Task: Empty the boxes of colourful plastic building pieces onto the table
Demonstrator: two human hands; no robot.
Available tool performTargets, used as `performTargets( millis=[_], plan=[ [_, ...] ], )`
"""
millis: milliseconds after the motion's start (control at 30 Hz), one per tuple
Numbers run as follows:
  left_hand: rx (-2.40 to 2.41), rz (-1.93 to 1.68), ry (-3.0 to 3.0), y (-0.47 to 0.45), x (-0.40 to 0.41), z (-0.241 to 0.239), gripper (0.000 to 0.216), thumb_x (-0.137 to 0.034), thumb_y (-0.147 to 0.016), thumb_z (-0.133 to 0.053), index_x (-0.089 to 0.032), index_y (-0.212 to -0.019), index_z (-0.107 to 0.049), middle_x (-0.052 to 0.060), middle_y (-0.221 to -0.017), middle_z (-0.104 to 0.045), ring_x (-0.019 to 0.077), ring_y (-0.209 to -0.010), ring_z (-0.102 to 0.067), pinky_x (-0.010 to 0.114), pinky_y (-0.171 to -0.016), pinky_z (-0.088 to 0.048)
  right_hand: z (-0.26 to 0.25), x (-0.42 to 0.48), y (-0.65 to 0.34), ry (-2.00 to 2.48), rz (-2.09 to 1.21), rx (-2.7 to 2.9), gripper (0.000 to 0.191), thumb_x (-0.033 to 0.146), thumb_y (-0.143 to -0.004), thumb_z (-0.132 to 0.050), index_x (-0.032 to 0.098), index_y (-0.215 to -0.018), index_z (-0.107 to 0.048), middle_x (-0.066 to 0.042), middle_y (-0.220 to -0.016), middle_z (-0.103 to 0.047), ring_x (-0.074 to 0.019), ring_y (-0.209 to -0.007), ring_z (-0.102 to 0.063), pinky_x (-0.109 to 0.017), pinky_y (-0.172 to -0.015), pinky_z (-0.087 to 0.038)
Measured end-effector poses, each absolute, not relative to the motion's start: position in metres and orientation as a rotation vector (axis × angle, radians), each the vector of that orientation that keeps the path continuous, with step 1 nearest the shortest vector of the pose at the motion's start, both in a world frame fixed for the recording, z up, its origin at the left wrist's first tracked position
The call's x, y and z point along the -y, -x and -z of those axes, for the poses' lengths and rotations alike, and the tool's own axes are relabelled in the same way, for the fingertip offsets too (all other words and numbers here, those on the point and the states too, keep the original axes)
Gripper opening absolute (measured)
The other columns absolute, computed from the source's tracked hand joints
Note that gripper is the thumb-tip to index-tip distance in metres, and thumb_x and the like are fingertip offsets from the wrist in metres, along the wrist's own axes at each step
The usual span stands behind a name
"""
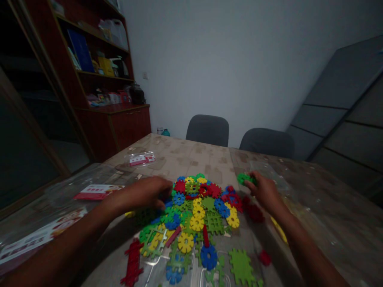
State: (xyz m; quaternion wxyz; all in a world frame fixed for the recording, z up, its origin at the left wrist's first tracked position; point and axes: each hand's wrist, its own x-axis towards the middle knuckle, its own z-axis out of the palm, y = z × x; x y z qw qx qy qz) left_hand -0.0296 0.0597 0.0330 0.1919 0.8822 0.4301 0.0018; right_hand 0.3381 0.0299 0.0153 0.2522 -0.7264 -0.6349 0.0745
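Note:
A heap of colourful plastic interlocking pieces [197, 211], red, blue, yellow and green, lies on the table [185, 155] in front of me. My left hand [146, 193] rests curled over the heap's left edge, fingers bent down onto the pieces; what it grips, if anything, is hidden. My right hand [265, 191] is at the heap's right side, pinching a green gear-like piece [245, 179] between its fingertips. Red pieces [254, 211] lie just under that wrist.
Clear plastic bags with red-and-white labels [97, 191] [141, 159] lie to the left. Two grey chairs [208, 129] [266, 142] stand at the table's far side. A dark wooden shelf cabinet [104, 87] fills the left wall; grey panels [344, 103] lean at right.

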Motion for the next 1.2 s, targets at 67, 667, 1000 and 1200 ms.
performTargets(
  millis=[67, 667, 1000, 1200],
  plan=[
    [-1.243, 0.150, -2.509, 0.028, -0.057, -0.027, 0.030, -0.017, -0.065, -0.078, -0.022, -0.091, -0.062, 0.000, -0.094, -0.065, 0.0217, -0.086, -0.060, 0.027, -0.069, -0.041, -0.018, -0.050, -0.370, 2.153, -0.121, 1.607, 0.017, 0.021, -0.089, -0.057, 0.012, -0.102, -0.062, -0.010, -0.089, -0.069, -0.0228, -0.083, -0.064, -0.037, -0.075, -0.048],
    [-1.108, 0.233, -2.544, 0.008, -0.052, -0.013, 0.011, -0.014, -0.077, -0.068, -0.021, -0.081, -0.060, -0.002, -0.083, -0.064, 0.0185, -0.080, -0.061, 0.025, -0.066, -0.040, -0.045, -0.066, -0.391, 2.139, -0.150, 1.651, 0.022, 0.014, -0.094, -0.048, 0.010, -0.109, -0.063, -0.010, -0.091, -0.071, -0.0193, -0.077, -0.068, -0.035, -0.075, -0.053],
    [-1.079, 0.212, -2.534, 0.002, -0.041, -0.017, 0.042, -0.017, -0.069, -0.078, -0.023, -0.105, -0.058, 0.001, -0.106, -0.066, 0.0225, -0.095, -0.061, 0.028, -0.076, -0.044, 0.013, 0.018, -0.221, 1.336, -0.455, 2.532, 0.031, 0.015, -0.088, -0.055, 0.023, -0.117, -0.063, -0.007, -0.121, -0.063, -0.0217, -0.114, -0.052, -0.033, -0.096, -0.040],
    [-1.090, 0.143, -2.573, 0.002, -0.045, -0.014, 0.022, -0.013, -0.075, -0.071, -0.021, -0.093, -0.061, 0.001, -0.095, -0.067, 0.0202, -0.086, -0.061, 0.026, -0.073, -0.044, 0.022, 0.008, -0.246, 1.675, -0.365, 2.505, 0.022, 0.005, -0.083, -0.050, 0.014, -0.090, -0.068, -0.014, -0.099, -0.066, -0.0267, -0.096, -0.055, -0.037, -0.082, -0.042]
  ],
)
